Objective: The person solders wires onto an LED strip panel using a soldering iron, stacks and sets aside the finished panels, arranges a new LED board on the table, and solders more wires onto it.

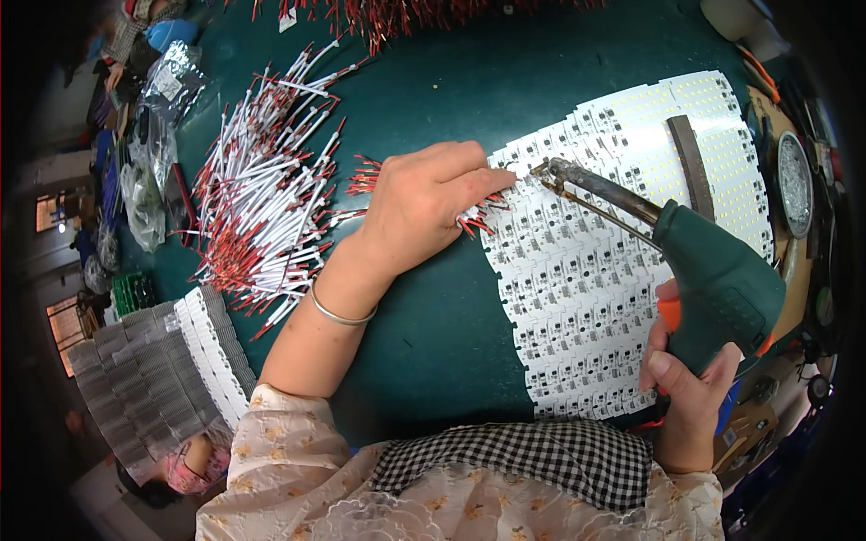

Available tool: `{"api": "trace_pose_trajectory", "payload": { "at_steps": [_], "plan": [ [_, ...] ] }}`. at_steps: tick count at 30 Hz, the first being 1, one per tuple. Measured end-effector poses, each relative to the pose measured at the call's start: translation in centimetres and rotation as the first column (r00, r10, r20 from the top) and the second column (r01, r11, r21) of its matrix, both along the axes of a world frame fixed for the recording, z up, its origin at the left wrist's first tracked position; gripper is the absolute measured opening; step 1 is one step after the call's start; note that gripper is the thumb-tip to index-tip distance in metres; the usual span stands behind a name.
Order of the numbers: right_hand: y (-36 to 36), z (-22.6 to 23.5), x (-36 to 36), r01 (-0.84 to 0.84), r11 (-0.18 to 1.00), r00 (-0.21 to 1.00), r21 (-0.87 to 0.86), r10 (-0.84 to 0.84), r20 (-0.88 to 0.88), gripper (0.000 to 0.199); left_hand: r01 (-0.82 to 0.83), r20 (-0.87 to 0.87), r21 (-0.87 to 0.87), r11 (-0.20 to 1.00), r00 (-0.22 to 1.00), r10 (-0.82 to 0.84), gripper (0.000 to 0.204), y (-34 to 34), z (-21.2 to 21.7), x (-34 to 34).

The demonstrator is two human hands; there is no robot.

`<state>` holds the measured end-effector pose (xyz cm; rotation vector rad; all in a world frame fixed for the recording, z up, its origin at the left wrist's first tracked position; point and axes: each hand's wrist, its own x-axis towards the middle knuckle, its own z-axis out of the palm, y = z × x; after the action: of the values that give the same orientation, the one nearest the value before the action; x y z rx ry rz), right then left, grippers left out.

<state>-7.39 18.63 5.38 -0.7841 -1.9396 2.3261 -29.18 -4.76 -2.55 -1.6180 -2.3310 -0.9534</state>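
My left hand (428, 203) is closed round a small bunch of wires (475, 219) with red ends and white sleeves. Its fingertips are at the left edge of a white sheet of LED circuit boards (577, 270), which carries rows of small black parts and yellow dots. In my right hand (690, 379) is a green soldering gun (722, 279) with an orange trigger. The gun's long metal barrel points up and left, and its tip is over the boards, close to my left fingertips. Whether the tip touches a board I cannot tell.
A large heap of white-sleeved wires (271, 180) lies left of my left arm. More red wires (397, 13) lie at the far edge. A dark strip (691, 167) rests on the boards. Stacked grey boards (144, 370) are at lower left, and a round metal dish (795, 185) is at right.
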Motion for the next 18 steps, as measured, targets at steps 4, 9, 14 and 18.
{"api": "trace_pose_trajectory", "payload": {
  "at_steps": [4,9,14,18],
  "plan": [
    [-0.2,-0.5,0.3,-0.054,0.998,0.998,-0.011,0.054,0.012,0.06,-0.013,-0.028,0.012,1.0,1.0,0.014,0.037,0.0,0.0,0.3],
    [-0.3,-1.2,0.6,-0.105,0.994,0.994,-0.039,0.104,-0.026,0.049,-0.004,-0.076,0.025,1.0,0.997,0.006,0.034,0.1,-0.2,0.3],
    [-0.8,-1.4,0.6,-0.158,0.976,0.987,0.15,0.162,-0.009,0.049,-0.046,-0.119,0.044,0.998,0.992,0.051,0.026,0.3,-0.3,0.8],
    [-0.9,-1.8,1.5,-0.191,0.936,0.98,0.294,0.2,-0.001,0.048,-0.049,-0.142,0.035,0.998,0.988,0.053,0.024,0.5,-0.1,0.9]
  ]
}}
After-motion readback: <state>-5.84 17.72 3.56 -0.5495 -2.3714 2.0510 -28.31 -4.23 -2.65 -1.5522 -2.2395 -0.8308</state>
